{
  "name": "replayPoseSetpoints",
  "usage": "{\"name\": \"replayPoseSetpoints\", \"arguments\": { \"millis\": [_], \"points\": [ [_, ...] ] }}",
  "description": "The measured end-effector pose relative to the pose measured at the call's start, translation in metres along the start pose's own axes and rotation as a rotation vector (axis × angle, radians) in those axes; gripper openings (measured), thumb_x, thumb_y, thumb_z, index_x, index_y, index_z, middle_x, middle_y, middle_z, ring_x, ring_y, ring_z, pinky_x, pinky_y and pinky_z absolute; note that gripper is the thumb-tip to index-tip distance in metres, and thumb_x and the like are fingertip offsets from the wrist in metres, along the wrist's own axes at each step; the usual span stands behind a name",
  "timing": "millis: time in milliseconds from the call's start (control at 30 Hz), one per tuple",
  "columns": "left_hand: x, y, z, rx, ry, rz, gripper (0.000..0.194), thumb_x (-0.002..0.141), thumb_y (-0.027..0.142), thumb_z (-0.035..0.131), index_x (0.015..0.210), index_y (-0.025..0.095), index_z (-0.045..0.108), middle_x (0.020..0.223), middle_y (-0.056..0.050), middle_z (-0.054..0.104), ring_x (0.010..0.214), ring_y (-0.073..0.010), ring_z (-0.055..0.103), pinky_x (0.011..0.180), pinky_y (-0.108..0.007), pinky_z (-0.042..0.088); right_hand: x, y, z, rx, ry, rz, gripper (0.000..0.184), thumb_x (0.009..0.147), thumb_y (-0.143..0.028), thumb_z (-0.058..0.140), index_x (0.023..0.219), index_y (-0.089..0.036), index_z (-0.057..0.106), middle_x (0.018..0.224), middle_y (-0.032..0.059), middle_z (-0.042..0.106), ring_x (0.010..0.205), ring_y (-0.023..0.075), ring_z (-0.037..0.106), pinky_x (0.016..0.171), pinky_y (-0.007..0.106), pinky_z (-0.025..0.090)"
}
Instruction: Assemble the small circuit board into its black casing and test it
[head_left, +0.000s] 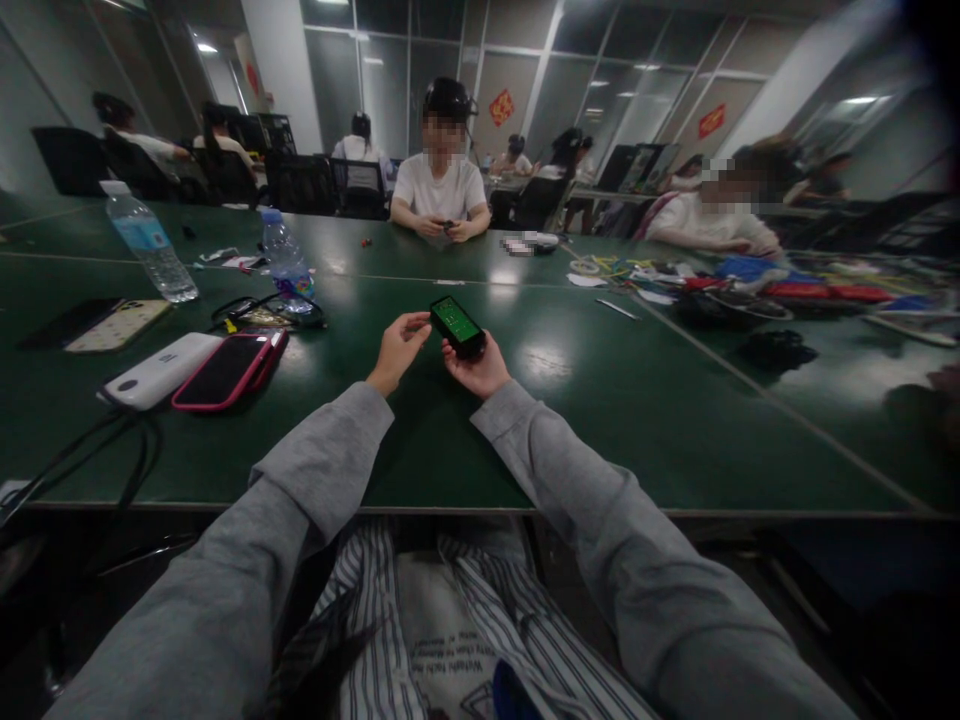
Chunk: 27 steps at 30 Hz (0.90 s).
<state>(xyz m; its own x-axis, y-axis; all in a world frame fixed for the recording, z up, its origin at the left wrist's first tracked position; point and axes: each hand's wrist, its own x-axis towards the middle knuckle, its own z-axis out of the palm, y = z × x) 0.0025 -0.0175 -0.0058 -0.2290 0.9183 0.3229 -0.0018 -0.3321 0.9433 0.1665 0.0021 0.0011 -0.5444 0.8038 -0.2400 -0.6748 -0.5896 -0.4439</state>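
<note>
My right hand (484, 370) holds a small black rectangular device (457, 325) above the table, fingers wrapped round its lower end. Its upper face is bright green with pale specks and looks like a circuit board or a lit screen; I cannot tell which. My left hand (403, 350) is beside the device's left edge, fingers stretched toward it and the thumb apart. Whether its fingertips touch the edge is not clear. Nothing shows in that hand.
Left on the green table (600, 430) lie a pink-cased phone (225, 370), a white power bank (161, 370), cables and two water bottles (154, 245). A pen (617, 309) and a cluttered pile (787, 285) lie right. A person (439, 180) sits opposite, another at right.
</note>
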Motion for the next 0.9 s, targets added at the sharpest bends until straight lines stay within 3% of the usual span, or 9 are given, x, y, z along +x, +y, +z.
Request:
{"name": "replayPoseSetpoints", "arguments": {
  "millis": [167, 233, 600, 900],
  "points": [
    [-0.0056, 0.0033, 0.0055, -0.365, -0.028, -0.566, 0.013, 0.093, 0.020, 0.057, 0.101, 0.015, 0.064, 0.088, -0.008, 0.071, 0.073, -0.0136, 0.068, 0.075, -0.027, 0.054, 0.0007, 0.0030, 0.0009, -0.056, 0.030, 0.046, 0.038, 0.097, -0.043, 0.037, 0.109, -0.014, 0.059, 0.077, 0.0093, 0.066, 0.066, 0.0173, 0.063, 0.053, 0.025, 0.060],
    [-0.0064, 0.0053, 0.0053, -0.469, -0.044, -0.690, 0.015, 0.095, 0.023, 0.053, 0.099, 0.014, 0.065, 0.081, -0.008, 0.070, 0.072, -0.0143, 0.068, 0.075, -0.027, 0.054, 0.0021, 0.0043, 0.0000, -0.086, 0.058, 0.058, 0.036, 0.097, -0.041, 0.038, 0.106, -0.014, 0.060, 0.075, 0.0091, 0.066, 0.065, 0.0171, 0.063, 0.053, 0.024, 0.059],
    [-0.0045, 0.0018, 0.0030, -0.518, -0.035, -0.636, 0.019, 0.084, 0.031, 0.073, 0.095, 0.016, 0.067, 0.089, -0.006, 0.069, 0.073, -0.0121, 0.065, 0.076, -0.026, 0.054, 0.0048, 0.0042, -0.0028, -0.228, 0.068, 0.071, 0.038, 0.097, -0.044, 0.038, 0.100, -0.015, 0.063, 0.074, 0.0091, 0.068, 0.064, 0.0165, 0.064, 0.050, 0.023, 0.057],
    [-0.0059, 0.0053, 0.0045, -0.469, 0.003, -0.621, 0.026, 0.080, 0.035, 0.079, 0.090, 0.017, 0.064, 0.078, -0.002, 0.065, 0.067, -0.0114, 0.063, 0.065, -0.024, 0.053, -0.0008, 0.0079, 0.0047, -0.319, 0.108, 0.078, 0.031, 0.098, -0.040, 0.041, 0.100, -0.017, 0.061, 0.074, 0.0063, 0.067, 0.065, 0.0150, 0.065, 0.054, 0.022, 0.058]
  ]
}}
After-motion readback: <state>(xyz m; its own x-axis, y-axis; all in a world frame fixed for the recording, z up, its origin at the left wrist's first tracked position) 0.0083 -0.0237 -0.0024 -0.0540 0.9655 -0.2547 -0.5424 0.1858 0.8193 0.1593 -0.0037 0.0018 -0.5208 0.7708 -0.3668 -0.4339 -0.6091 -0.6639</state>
